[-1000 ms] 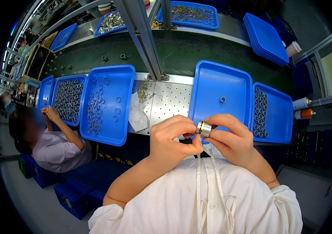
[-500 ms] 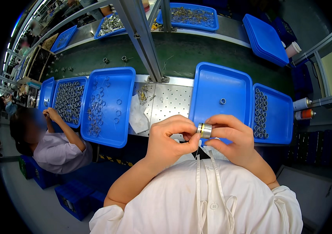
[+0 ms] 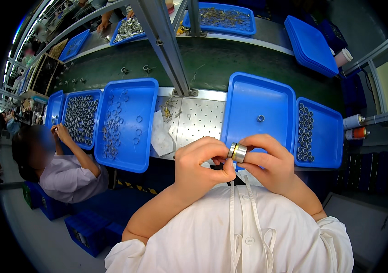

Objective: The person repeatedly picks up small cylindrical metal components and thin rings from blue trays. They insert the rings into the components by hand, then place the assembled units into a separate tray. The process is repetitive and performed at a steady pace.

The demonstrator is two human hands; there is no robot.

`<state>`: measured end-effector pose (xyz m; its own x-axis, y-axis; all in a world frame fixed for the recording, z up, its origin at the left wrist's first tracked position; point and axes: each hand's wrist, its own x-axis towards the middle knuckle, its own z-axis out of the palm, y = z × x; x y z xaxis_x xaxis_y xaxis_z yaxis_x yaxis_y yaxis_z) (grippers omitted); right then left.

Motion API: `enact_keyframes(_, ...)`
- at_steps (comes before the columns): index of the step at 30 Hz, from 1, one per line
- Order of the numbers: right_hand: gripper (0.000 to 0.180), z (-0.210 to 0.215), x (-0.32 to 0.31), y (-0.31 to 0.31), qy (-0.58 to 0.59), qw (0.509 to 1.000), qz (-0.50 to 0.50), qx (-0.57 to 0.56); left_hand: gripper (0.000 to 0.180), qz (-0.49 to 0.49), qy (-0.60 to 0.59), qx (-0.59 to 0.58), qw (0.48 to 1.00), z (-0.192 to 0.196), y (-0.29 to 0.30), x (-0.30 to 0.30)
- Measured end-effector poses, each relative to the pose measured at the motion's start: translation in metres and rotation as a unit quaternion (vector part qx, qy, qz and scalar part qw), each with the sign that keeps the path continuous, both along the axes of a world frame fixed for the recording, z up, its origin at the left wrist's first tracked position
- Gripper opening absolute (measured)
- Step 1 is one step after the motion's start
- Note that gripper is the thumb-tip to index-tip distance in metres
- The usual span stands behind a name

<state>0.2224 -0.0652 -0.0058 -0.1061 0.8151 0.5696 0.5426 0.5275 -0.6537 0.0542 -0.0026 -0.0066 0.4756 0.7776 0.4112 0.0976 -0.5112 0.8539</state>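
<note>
A short silver metal cylinder [image 3: 238, 153] with a yellowish band round it is held in front of my chest, over the near edge of the large tray. My right hand [image 3: 269, 163] grips its right end between thumb and fingers. At the cylinder's left end, the fingers of my left hand [image 3: 204, 163] are pinched together against the banded part. Whether a smaller piece sits in that pinch is hidden. In the blue tray [image 3: 258, 98] just beyond my hands lies one metal ring [image 3: 261, 118].
On the right, a blue tray [image 3: 328, 132] holds rows of metal rings. To the left, thin wire rings lie in another tray [image 3: 145, 107], with small brass-coloured pins [image 3: 169, 110] beside it. A metal post [image 3: 164, 50] rises ahead. A co-worker [image 3: 59, 168] sits at far left.
The cylinder has tilted and shifted slightly left in my fingers. My left thumb has moved lower, off the cylinder's front. A person's hand now shows near the far tray at the upper left.
</note>
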Motion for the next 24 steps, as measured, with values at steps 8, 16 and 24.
enact_keyframes(8,0.024,-0.0014,-0.0002,-0.0001,-0.016,1.000,-0.017,-0.005,0.013,-0.018,-0.016,-0.071,0.997,-0.0015,0.0022,0.0003)
enact_keyframes(16,0.025,-0.0030,0.0010,0.0000,-0.048,0.999,-0.003,0.009,0.016,-0.017,0.009,-0.070,0.997,-0.0010,0.0006,-0.0026)
enact_keyframes(24,0.021,-0.0039,-0.0065,-0.0064,0.046,0.996,-0.053,-0.054,0.017,-0.011,-0.015,-0.035,0.999,-0.0049,0.0006,0.0000)
